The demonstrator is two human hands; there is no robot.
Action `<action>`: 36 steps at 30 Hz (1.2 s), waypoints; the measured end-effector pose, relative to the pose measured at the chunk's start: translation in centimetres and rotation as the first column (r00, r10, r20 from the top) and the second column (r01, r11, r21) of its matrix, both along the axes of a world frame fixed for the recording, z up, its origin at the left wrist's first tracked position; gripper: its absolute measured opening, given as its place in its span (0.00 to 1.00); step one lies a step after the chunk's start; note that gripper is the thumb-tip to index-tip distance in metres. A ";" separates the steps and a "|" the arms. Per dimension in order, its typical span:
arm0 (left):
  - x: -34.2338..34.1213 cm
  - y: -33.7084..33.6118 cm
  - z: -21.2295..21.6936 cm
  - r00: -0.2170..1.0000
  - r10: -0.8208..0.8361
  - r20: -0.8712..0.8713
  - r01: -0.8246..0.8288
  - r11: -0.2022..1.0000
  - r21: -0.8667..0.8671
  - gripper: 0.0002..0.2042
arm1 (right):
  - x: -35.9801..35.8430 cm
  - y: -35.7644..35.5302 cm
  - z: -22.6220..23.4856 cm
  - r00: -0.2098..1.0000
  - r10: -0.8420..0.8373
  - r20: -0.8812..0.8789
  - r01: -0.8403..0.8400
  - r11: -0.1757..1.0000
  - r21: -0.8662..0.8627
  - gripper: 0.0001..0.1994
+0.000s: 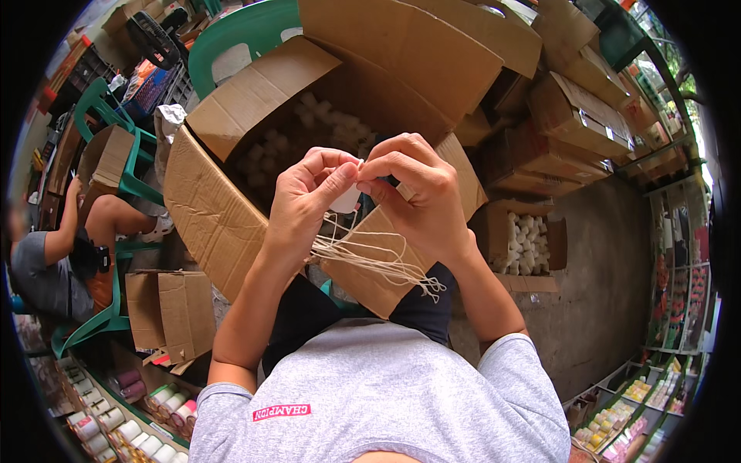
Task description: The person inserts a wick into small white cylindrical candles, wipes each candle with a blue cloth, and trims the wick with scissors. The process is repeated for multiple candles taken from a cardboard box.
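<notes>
Both hands are pinching a small white oval plastic piece between them: left hand and right hand, each grip clenching it, with thin cream cotton strings dangling below, above the open brown cardboard box.

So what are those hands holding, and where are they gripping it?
Both hands, left and right, pinch a small white tag by its top edge between the fingertips. A bundle of cream strings hangs from under the left hand.
</notes>
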State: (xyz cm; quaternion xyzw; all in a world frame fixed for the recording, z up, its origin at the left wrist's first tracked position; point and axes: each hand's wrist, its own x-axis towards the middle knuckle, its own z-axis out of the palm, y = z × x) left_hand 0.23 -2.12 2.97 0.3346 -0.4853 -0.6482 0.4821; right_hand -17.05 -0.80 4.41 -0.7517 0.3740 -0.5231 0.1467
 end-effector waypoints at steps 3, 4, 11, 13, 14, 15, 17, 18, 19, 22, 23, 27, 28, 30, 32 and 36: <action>0.0 0.0 -0.1 1.000 -0.014 0.019 0.015 0.999 -0.050 0.11 | 0.0 0.1 -0.4 0.998 0.006 0.069 -0.007 1.000 0.016 0.10; 0.0 0.0 -0.1 0.999 -0.020 0.027 0.021 0.998 -0.063 0.11 | 0.0 0.2 -0.5 0.996 0.006 0.089 -0.007 1.000 0.013 0.10; -0.2 0.4 0.2 0.999 0.019 0.046 -0.017 0.998 -0.058 0.07 | 0.7 0.4 -0.5 0.992 -0.028 0.122 0.029 1.000 -0.008 0.09; -0.7 0.7 0.0 0.999 0.032 0.038 -0.029 0.996 -0.082 0.06 | 0.9 0.3 -0.6 0.991 -0.043 0.130 0.046 0.999 -0.015 0.09; -0.8 0.8 -0.1 0.999 0.037 0.034 -0.034 0.995 -0.093 0.05 | 1.0 0.3 -0.8 0.987 -0.058 0.149 0.053 0.998 0.043 0.09; -0.8 0.8 -0.4 0.996 0.063 0.061 -0.053 0.988 -0.146 0.05 | 1.0 0.3 -1.0 0.983 -0.075 0.167 0.058 0.993 0.101 0.09; -0.7 0.5 -0.8 0.986 0.122 0.112 -0.091 0.963 -0.255 0.04 | 1.6 0.3 -1.1 0.960 -0.107 0.258 0.063 0.982 0.175 0.09; -0.6 0.5 -0.8 0.987 0.120 0.106 -0.090 0.963 -0.252 0.03 | 2.0 0.4 -1.0 0.936 -0.126 0.328 0.064 0.979 0.194 0.09; -0.5 0.4 -0.7 0.988 0.117 0.100 -0.089 0.964 -0.251 0.03 | 2.2 0.5 -0.9 0.907 -0.146 0.396 0.065 0.975 0.212 0.09; -0.6 0.5 -0.5 0.989 0.135 0.064 -0.113 0.956 -0.269 0.02 | 2.1 0.3 -1.5 0.940 -0.161 0.300 0.143 0.986 0.081 0.10; -0.7 0.5 -0.5 0.988 0.146 0.049 -0.127 0.952 -0.279 0.02 | 2.2 0.3 -1.6 0.941 -0.173 0.289 0.159 0.985 0.071 0.09; -0.7 0.6 -0.7 0.987 0.158 0.000 -0.152 0.948 -0.279 0.04 | 2.6 0.5 -2.1 0.918 -0.155 0.365 0.119 0.986 0.118 0.08; -0.8 0.7 -0.7 0.986 0.167 -0.017 -0.165 0.943 -0.290 0.04 | 2.8 0.5 -2.3 0.900 -0.134 0.414 0.078 0.986 0.149 0.08; -0.9 0.6 -0.9 0.979 0.202 -0.008 -0.192 0.916 -0.352 0.05 | 2.9 0.6 -2.3 0.853 -0.083 0.515 -0.056 0.967 0.250 0.06; -0.9 0.4 -1.3 0.965 0.259 0.040 -0.214 0.865 -0.453 0.06 | 2.8 0.7 -2.2 0.840 -0.063 0.538 -0.138 0.936 0.325 0.04; -1.0 0.7 -1.7 0.958 0.281 0.047 -0.233 0.866 -0.442 0.07 | 2.4 0.8 -1.5 0.899 -0.113 0.423 -0.108 0.879 0.464 0.02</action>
